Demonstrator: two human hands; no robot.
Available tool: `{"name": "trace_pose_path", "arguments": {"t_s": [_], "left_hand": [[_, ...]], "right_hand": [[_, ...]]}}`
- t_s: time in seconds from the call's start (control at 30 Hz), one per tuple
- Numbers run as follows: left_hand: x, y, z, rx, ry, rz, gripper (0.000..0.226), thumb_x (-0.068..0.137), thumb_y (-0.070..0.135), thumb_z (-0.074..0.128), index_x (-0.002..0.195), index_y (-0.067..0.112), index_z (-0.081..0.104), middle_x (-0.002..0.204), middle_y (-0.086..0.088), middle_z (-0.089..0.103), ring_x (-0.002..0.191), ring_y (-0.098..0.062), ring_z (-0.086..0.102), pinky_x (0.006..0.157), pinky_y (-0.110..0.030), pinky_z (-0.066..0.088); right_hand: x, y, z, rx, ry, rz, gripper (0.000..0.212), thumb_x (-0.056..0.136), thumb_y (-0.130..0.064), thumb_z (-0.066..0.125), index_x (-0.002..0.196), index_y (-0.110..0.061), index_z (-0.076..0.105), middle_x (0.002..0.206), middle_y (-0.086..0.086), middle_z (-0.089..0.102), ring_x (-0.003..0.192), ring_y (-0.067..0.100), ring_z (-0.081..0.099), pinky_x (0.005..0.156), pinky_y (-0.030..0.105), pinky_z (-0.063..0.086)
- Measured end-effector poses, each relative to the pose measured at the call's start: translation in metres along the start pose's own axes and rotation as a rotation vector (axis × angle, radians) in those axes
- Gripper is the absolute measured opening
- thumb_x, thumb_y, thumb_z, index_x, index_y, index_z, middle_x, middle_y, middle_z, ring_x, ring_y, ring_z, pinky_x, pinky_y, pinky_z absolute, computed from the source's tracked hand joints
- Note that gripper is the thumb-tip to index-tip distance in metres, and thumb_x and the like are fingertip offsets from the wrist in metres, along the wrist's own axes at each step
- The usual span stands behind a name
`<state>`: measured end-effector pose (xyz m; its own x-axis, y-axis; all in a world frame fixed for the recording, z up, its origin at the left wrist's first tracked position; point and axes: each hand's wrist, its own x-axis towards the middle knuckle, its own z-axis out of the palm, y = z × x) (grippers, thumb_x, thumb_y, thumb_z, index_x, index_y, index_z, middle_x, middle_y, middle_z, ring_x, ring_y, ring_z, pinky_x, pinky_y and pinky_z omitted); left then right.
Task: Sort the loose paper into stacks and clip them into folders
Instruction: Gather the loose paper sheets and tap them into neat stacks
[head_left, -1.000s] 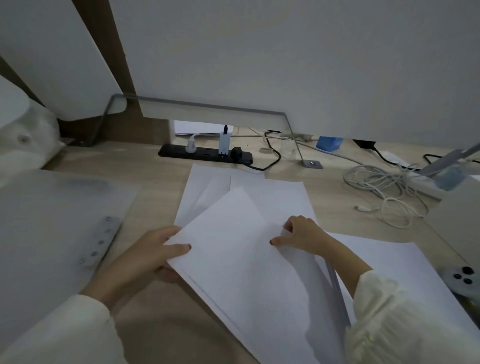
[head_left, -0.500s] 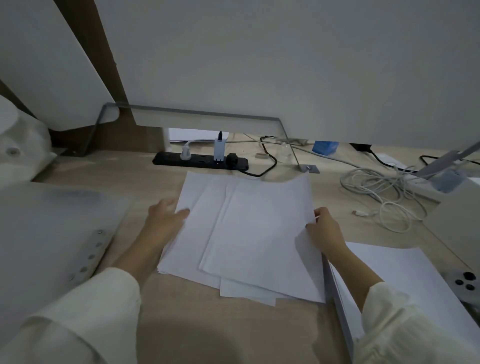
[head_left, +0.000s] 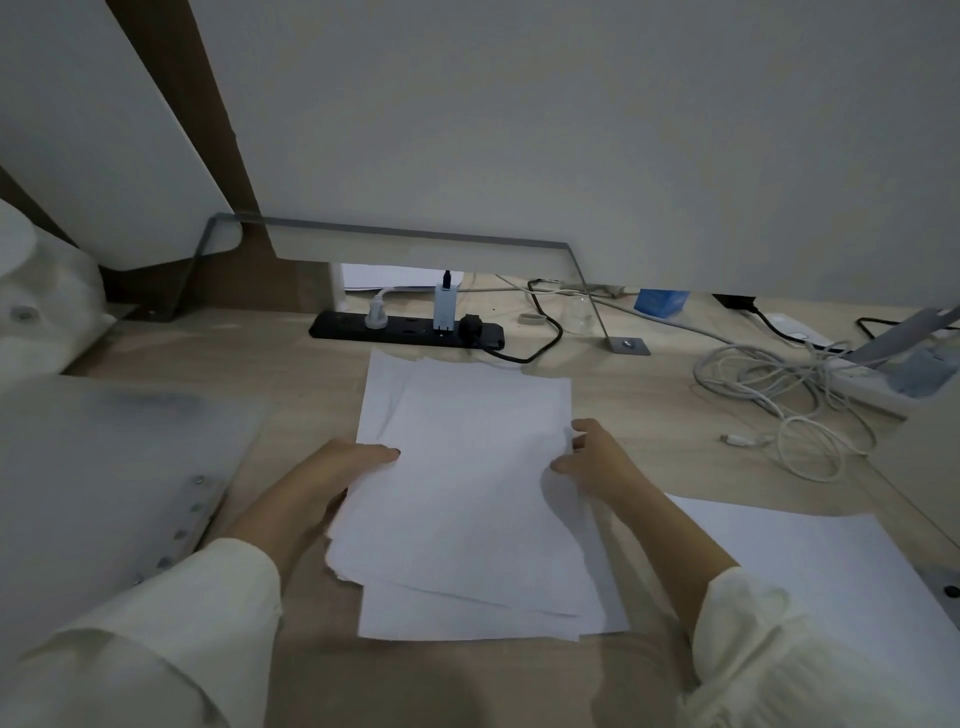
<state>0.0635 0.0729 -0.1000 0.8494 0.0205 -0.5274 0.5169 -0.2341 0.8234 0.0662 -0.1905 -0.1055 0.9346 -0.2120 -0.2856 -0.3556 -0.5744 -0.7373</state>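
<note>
A stack of loose white paper (head_left: 467, 493) lies on the wooden desk in front of me, its sheets roughly lined up with edges still uneven at the bottom. My left hand (head_left: 332, 473) grips the stack's left edge, thumb on top. My right hand (head_left: 597, 457) grips the right edge. A translucent grey folder (head_left: 104, 467) with a metal clip strip lies open at the left. Another white stack of paper (head_left: 821, 571) rests at the right, beside my right forearm.
A black power strip (head_left: 405, 330) with plugs sits behind the paper. Tangled white cables (head_left: 779, 395) lie at the back right. A metal monitor-stand frame (head_left: 587, 291) rises at the back. A white padded object (head_left: 41, 312) is at the far left.
The sheets were fanned out and are now gathered into one narrower stack. Both hands moved inward and closed on its left and right edges.
</note>
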Motion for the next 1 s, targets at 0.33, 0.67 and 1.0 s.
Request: {"name": "trace_pose_path", "arguments": {"t_s": [0.33,0.67,1.0], "left_hand": [[-0.031,-0.025,-0.013,-0.183,0.027,0.344,0.03,0.088,0.003,0.057,0.112,0.02,0.055,0.107,-0.002,0.065,0.089,-0.019,0.063,0.074,-0.03,0.049],[-0.107,-0.02,-0.015,-0.325,0.05,0.625,0.028,0.085,0.021,0.063,0.104,0.042,0.061,0.102,0.01,0.072,0.09,-0.018,0.07,0.077,-0.037,0.056],[-0.154,0.011,-0.002,-0.492,0.24,0.851,0.036,0.067,0.03,0.075,0.1,0.024,0.062,0.083,0.015,0.072,0.073,0.001,0.068,0.057,-0.011,0.051]], "right_hand": [[-0.028,-0.007,0.012,0.409,-0.104,-0.046,0.073,0.085,-0.027,0.063,0.144,-0.007,0.025,0.137,0.009,0.044,0.115,0.021,0.048,0.097,0.028,0.039],[-0.087,-0.026,-0.021,0.666,-0.237,-0.293,0.028,0.09,-0.024,0.055,0.115,-0.014,0.063,0.112,0.002,0.071,0.101,0.019,0.067,0.087,0.03,0.053],[-0.156,-0.037,-0.05,0.782,-0.148,-0.49,0.033,0.074,-0.034,0.061,0.103,-0.02,0.067,0.106,-0.006,0.073,0.101,0.009,0.067,0.084,0.021,0.055]]}}
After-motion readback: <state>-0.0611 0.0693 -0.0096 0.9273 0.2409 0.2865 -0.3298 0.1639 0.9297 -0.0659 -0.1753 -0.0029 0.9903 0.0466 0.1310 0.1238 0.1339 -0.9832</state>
